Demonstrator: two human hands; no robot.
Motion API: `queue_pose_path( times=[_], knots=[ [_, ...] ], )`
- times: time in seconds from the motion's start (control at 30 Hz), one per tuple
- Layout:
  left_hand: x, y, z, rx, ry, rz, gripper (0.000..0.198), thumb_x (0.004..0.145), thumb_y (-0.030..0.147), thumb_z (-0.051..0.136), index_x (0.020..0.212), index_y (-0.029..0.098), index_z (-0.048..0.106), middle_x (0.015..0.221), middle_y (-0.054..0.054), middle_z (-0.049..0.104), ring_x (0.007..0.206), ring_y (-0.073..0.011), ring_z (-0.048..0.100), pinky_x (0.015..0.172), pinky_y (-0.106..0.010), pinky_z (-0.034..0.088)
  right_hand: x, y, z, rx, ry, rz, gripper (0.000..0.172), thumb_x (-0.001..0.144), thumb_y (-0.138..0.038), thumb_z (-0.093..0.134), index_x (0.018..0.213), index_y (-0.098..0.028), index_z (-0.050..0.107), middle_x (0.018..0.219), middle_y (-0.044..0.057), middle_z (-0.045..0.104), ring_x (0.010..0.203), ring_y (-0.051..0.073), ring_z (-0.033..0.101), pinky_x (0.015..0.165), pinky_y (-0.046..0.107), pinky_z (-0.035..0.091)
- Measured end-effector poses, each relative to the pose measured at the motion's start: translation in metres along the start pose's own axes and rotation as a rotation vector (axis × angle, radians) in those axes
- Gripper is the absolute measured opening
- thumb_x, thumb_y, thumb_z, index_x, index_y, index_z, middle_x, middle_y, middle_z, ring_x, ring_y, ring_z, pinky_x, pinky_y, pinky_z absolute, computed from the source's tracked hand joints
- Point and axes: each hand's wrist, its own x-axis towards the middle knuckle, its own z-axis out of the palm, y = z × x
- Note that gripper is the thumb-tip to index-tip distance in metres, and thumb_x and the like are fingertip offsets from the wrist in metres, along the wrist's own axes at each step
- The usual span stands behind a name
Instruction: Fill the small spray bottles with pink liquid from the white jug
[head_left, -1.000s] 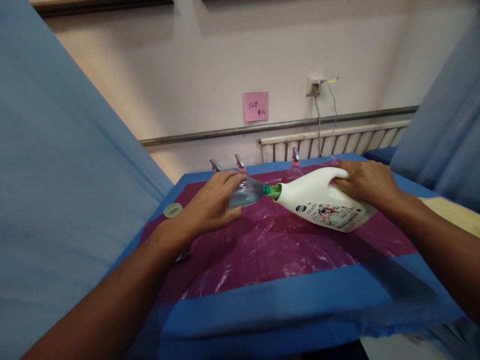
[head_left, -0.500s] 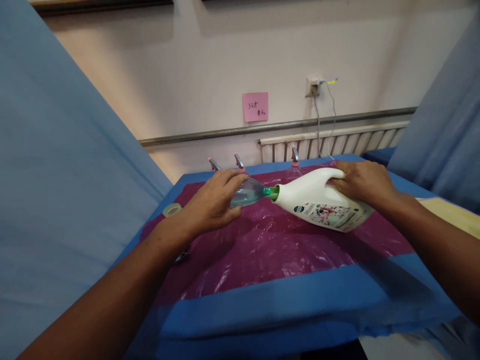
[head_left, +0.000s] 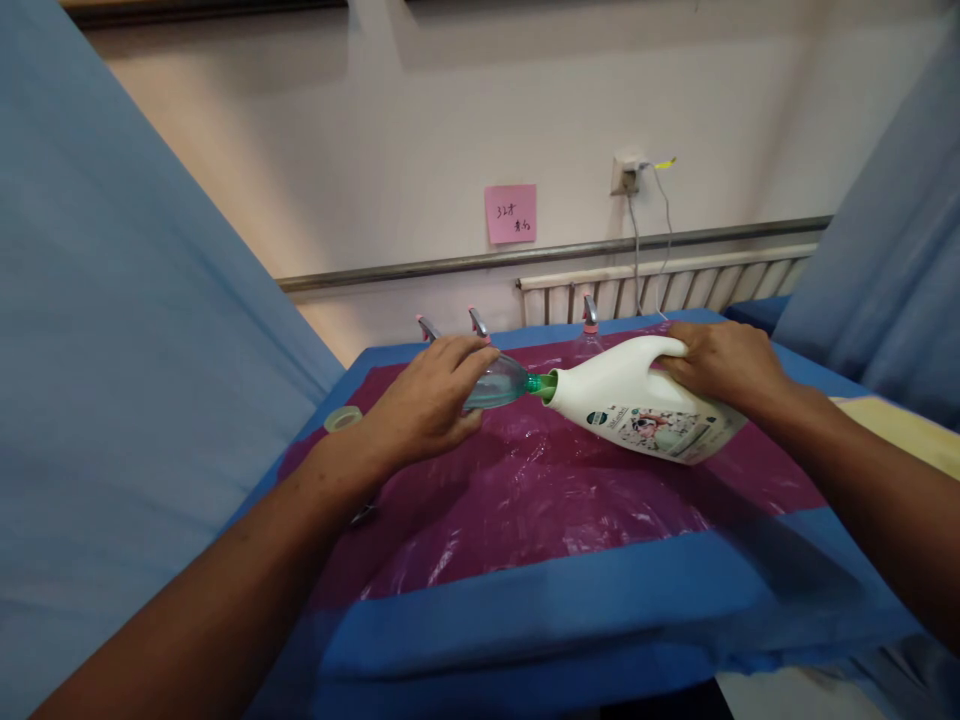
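Note:
My left hand [head_left: 439, 400] is wrapped round a clear, bluish plastic bottle [head_left: 501, 383], which lies tilted over on its side with its green neck to the right. In my right hand [head_left: 724, 362] is the handle of a white detergent jug [head_left: 637, 400] with a printed label, tipped with its mouth to the left. The jug's green spout [head_left: 547, 386] meets the neck of the bottle. Most of the bottle's body is hidden behind my left fingers, and I cannot make out any liquid passing between the two.
Behind stand spray bottles with grey triggers, one spray bottle [head_left: 589, 330] right of the others. A pale round lid or ring [head_left: 343, 418] lies left on the shiny maroon sheet [head_left: 525, 520]. Blue curtains [head_left: 150, 300] hang at both sides; a yellow item [head_left: 900, 425] is at right.
Almost nothing differs. Both hands keep their grips, and the bottle and jug stay mouth to mouth with only a slight shift.

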Motion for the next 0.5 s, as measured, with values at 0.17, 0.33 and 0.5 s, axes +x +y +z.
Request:
queue_pose_path(
  times=[0.17, 0.33, 0.5],
  knots=[
    [0.0021, 0.0001, -0.0003, 0.024, 0.003, 0.015, 0.075, 0.089, 0.014, 0.069, 0.158, 0.026, 0.044, 0.161, -0.017, 0.059, 0.147, -0.0377, 0.059, 0.124, -0.061, 0.054, 0.0024, 0.0028, 0.0045, 0.035, 0.010, -0.002, 0.058, 0.105, -0.072, 0.054, 0.127, -0.027, 0.082, 0.103, 0.016, 0.082, 0.087, 0.037, 0.073, 0.073, 0.041, 0.040],
    [0.0045, 0.0003, -0.0017, 0.049, -0.015, 0.017, 0.074, 0.090, 0.014, 0.068, 0.158, 0.027, 0.043, 0.160, -0.017, 0.058, 0.146, -0.0380, 0.059, 0.121, -0.060, 0.056, 0.0019, 0.0025, 0.0016, 0.028, -0.007, -0.019, 0.057, 0.107, -0.071, 0.051, 0.125, -0.027, 0.081, 0.104, 0.015, 0.083, 0.087, 0.036, 0.073, 0.070, 0.039, 0.037],
    [0.0064, 0.0016, -0.0044, 0.052, -0.035, 0.012, 0.074, 0.089, 0.014, 0.069, 0.158, 0.027, 0.044, 0.160, -0.017, 0.058, 0.146, -0.0372, 0.059, 0.121, -0.058, 0.055, 0.0018, 0.0019, -0.0001, -0.001, -0.025, -0.008, 0.057, 0.107, -0.071, 0.049, 0.126, -0.027, 0.080, 0.107, 0.013, 0.083, 0.089, 0.035, 0.073, 0.069, 0.037, 0.034]
  ],
)
